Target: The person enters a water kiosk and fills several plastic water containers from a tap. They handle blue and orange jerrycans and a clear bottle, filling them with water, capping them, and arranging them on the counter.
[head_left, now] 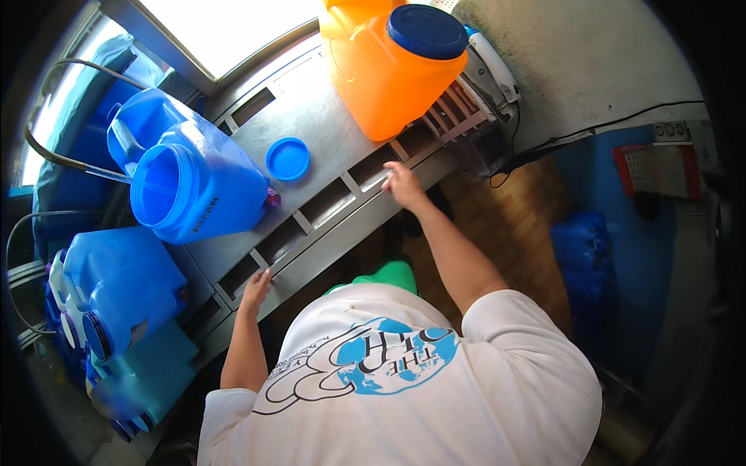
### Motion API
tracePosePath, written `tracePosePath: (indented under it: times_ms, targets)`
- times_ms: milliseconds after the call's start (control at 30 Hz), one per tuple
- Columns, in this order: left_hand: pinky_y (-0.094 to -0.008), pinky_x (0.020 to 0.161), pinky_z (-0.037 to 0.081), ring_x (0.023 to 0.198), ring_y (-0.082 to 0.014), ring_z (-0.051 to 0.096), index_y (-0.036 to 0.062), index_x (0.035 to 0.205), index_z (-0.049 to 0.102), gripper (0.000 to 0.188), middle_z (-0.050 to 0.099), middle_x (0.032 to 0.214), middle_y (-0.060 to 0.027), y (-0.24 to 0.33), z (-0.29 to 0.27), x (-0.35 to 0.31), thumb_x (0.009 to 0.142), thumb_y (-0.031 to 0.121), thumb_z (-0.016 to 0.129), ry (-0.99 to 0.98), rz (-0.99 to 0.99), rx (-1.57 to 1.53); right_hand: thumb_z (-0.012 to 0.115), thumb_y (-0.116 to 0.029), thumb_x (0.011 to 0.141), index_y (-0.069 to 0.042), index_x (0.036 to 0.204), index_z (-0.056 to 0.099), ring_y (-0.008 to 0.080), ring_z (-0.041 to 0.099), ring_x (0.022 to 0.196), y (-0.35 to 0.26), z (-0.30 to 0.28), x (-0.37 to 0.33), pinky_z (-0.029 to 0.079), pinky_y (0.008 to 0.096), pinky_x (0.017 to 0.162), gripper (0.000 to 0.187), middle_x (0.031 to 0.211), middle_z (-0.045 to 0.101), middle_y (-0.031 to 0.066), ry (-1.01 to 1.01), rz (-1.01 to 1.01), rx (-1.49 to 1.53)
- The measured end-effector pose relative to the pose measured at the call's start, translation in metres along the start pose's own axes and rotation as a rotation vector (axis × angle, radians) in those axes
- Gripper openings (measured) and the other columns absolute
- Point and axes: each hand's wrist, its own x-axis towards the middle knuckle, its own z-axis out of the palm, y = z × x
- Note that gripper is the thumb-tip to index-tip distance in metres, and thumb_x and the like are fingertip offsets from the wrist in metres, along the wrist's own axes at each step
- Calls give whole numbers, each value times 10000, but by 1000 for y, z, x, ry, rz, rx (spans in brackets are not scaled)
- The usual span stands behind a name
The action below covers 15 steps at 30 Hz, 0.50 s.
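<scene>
The open blue jug (225, 179) stood on the left of the table (299, 89), with a curved hose (70, 165) reaching to its mouth from the left. A pale streak showed inside; if liquid was running, the jug could have overfilled, since its level was hard to judge. You had neither of your hands on the jug or hose, so a knock might have shifted the hose and wet the table. The blue cap (287, 159) lay loose to the jug's right, where a brush of the arm could have slid it away. Your left hand (258, 287) touched the near edge, its grip impossible to tell. Your right hand (404, 185), empty, fingers loosely parted, sat near the orange jug (385, 74); a careless reach could have bumped that.
</scene>
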Motion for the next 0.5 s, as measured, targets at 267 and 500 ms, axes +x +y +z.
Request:
tracePosePath:
  times_ms: [267, 500]
  targets:
    - [-352, 969, 417, 1160, -264, 557, -12, 1313, 505, 715, 602, 1222, -185, 26, 30, -4, 847, 508, 661, 99, 146, 240, 494, -197, 941, -127, 1105, 532, 171, 613, 756, 12, -211, 32, 468, 309, 602, 183, 1041, 580, 40, 625, 238, 648]
    - [-366, 944, 446, 1122, -279, 583, 2, 1320, 492, 682, 616, 1201, -181, 129, 95, -40, 855, 472, 659, 146, 335, 297, 400, -182, 945, -128, 1171, 504, 234, 631, 842, 34, -237, 73, 480, 397, 664, 255, 1032, 591, 60, 404, 385, 853]
